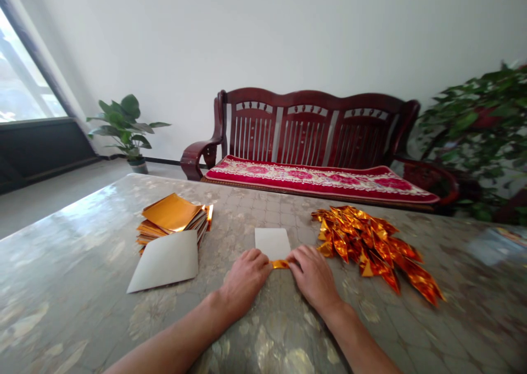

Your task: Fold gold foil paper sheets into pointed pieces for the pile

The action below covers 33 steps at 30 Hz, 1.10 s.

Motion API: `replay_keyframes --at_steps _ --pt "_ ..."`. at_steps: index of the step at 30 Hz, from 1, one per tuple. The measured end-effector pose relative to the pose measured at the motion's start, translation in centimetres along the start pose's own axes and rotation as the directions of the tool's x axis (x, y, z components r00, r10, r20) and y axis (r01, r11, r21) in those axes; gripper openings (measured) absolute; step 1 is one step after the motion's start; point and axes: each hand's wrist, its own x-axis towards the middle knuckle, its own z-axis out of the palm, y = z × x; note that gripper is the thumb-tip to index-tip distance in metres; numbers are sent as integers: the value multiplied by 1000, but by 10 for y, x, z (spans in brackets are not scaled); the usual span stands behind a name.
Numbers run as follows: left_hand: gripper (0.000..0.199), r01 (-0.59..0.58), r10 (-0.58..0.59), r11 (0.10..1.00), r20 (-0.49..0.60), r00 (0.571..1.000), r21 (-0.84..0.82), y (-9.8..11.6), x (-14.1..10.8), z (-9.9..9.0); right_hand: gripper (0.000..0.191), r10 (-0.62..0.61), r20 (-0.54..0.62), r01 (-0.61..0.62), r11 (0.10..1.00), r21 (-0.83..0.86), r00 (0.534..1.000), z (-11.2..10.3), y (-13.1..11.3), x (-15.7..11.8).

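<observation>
A sheet of foil paper point(272, 243) lies white side up in front of me, its near edge turned over into a narrow gold strip. My left hand point(248, 278) has its fingers closed on the left end of that strip. At the right end, the fingers of my right hand point(312, 275) press the same folded edge. Both hands rest low against the table, and my fingers hide the strip's two ends. Right of my hands is a heap of folded gold foil pieces point(362, 239). Left of them sits a stack of gold foil sheets point(171, 215).
One sheet lies white side up point(168, 263) against the stack's near side. The patterned table point(230, 341) stretches to both sides. A clear plastic packet point(498, 245) is at the right. Beyond stand a wooden bench point(307, 135) and potted plants point(125, 124) at either side.
</observation>
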Motion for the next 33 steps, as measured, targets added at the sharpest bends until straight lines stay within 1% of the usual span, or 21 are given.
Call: replay_keyframes --at_steps 3,6,12,17,21,26,28,33 --pt "15 -8 2 994 54 999 108 7 -1 3 13 -77 -5 77 995 -59 997 -1 -3 -1" --pt "11 -2 -9 982 55 998 187 13 -1 7 15 -153 1 152 982 -108 988 -3 -5 -3" --pt "15 39 -54 972 55 997 233 21 -2 8 24 -271 31 273 958 -91 962 -5 -9 -7" --pt "18 84 -94 959 26 995 272 27 -4 9 23 -278 57 281 959 -43 959 -5 -14 -9" --pt "21 95 -101 939 0 995 331 31 -6 13 23 -292 71 294 956 -20 954 -3 -13 -10" --pt "21 102 -100 933 -23 995 346 32 -7 15 23 -288 62 290 957 -19 956 -2 -11 -12" --pt "20 108 -109 926 -18 994 362 32 -7 16 25 -291 65 293 956 -14 954 -2 -11 -13" --pt "17 103 -129 901 33 991 422 33 -8 15 23 -276 82 279 960 -24 958 -3 -11 -13"
